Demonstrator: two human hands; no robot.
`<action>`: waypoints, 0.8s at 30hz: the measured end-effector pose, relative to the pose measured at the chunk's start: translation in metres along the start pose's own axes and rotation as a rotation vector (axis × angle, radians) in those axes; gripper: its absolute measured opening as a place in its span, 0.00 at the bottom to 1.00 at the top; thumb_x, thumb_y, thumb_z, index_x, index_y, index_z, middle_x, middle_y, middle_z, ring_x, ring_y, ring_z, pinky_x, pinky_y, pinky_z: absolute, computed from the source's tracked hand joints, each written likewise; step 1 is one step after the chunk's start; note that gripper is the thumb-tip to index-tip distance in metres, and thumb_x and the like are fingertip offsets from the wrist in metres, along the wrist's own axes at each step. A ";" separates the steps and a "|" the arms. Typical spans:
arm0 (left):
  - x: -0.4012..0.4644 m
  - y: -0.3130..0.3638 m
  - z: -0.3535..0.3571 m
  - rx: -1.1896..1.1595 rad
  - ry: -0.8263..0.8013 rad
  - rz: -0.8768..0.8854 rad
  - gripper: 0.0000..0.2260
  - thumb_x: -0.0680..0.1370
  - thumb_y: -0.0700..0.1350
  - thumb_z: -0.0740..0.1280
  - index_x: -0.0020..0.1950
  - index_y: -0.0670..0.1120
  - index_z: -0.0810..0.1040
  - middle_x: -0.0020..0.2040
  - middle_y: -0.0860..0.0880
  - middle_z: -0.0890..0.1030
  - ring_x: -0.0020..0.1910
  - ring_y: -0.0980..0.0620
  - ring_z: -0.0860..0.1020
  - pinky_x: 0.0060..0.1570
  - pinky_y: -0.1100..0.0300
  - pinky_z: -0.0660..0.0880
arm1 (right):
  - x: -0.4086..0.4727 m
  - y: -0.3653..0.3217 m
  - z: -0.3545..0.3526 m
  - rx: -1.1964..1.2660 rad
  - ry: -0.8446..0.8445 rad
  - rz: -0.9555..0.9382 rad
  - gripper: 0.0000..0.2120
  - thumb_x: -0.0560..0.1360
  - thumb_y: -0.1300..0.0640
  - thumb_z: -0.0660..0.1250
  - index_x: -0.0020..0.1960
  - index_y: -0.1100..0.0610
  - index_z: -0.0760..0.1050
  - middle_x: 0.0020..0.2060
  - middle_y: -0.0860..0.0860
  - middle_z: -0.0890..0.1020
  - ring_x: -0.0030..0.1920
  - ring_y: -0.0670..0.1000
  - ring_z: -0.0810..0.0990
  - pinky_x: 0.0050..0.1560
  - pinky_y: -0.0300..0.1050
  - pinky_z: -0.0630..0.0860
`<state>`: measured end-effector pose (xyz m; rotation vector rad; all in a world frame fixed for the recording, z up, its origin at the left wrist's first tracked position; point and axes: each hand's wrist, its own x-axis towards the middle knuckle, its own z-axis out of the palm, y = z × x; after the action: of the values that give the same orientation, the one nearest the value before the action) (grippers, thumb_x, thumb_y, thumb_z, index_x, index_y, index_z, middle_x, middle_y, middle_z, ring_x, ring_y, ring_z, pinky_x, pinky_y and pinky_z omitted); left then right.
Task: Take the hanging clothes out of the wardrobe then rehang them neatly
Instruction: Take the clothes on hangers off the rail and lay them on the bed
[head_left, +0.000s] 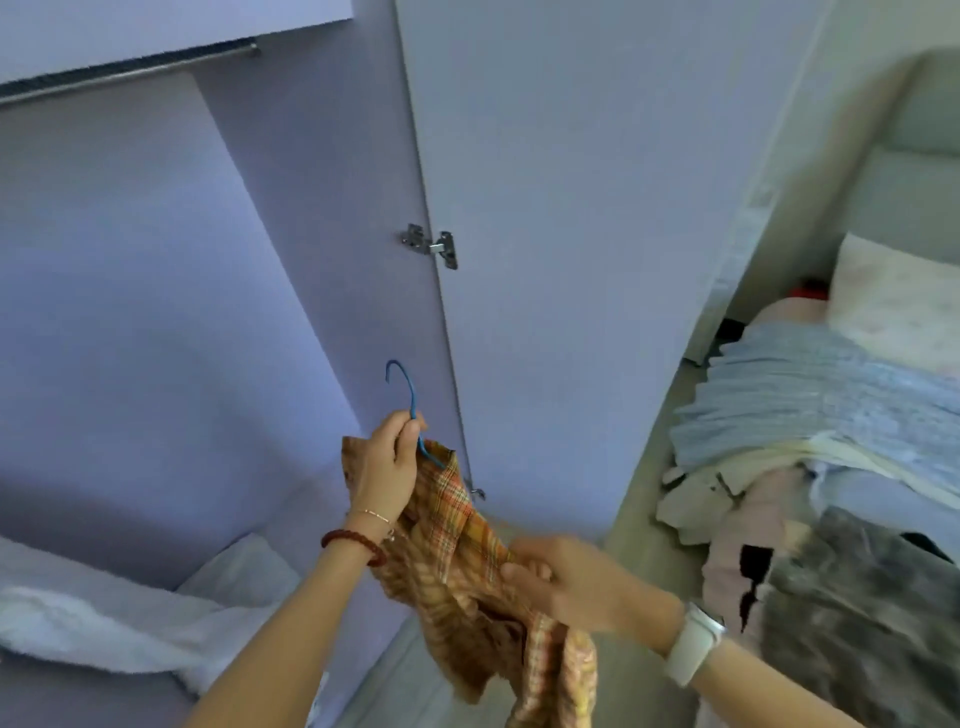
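Wardrobe (156, 312): one bare rail (130, 70)
Left hand (382, 467): grips one blue hanger (413, 400)
Right hand (566, 579): clutches one plaid shirt (462, 561)

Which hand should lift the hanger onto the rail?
Left. The left hand already holds the blue hanger below the rail; the right hand grips the plaid shirt lower down.

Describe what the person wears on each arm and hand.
Both forearms are bare, with no sleeves in view and no gloves. The left hand has two bracelets at its wrist: a thin gold chain bracelet and, just below it, a thicker dark red braided bracelet. The right hand has a white smartwatch with a wide white band on its wrist. No rings can be made out.
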<state>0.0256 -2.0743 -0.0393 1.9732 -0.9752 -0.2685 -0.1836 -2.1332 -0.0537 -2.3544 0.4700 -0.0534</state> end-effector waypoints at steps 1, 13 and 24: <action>-0.007 0.012 0.021 0.001 -0.069 0.032 0.09 0.81 0.40 0.55 0.45 0.44 0.73 0.41 0.51 0.77 0.41 0.59 0.75 0.43 0.75 0.66 | -0.013 0.009 -0.007 0.010 -0.018 0.067 0.15 0.77 0.45 0.54 0.46 0.56 0.71 0.36 0.46 0.73 0.38 0.49 0.73 0.43 0.44 0.69; -0.043 0.116 0.186 -0.147 -0.607 0.364 0.08 0.75 0.53 0.55 0.39 0.57 0.71 0.41 0.55 0.78 0.45 0.50 0.77 0.50 0.55 0.72 | -0.112 0.073 -0.034 0.065 0.467 0.520 0.18 0.78 0.53 0.56 0.66 0.55 0.60 0.42 0.58 0.79 0.43 0.62 0.77 0.36 0.46 0.65; -0.058 0.145 0.218 -0.206 -0.974 0.572 0.11 0.78 0.40 0.61 0.43 0.55 0.76 0.40 0.70 0.78 0.41 0.70 0.74 0.43 0.78 0.66 | -0.139 0.054 -0.018 0.307 0.640 0.820 0.11 0.76 0.50 0.58 0.44 0.57 0.64 0.38 0.55 0.75 0.40 0.57 0.74 0.39 0.47 0.69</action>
<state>-0.2040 -2.2108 -0.0603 1.2448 -1.9662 -0.9975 -0.3333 -2.1326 -0.0637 -1.6534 1.5718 -0.4607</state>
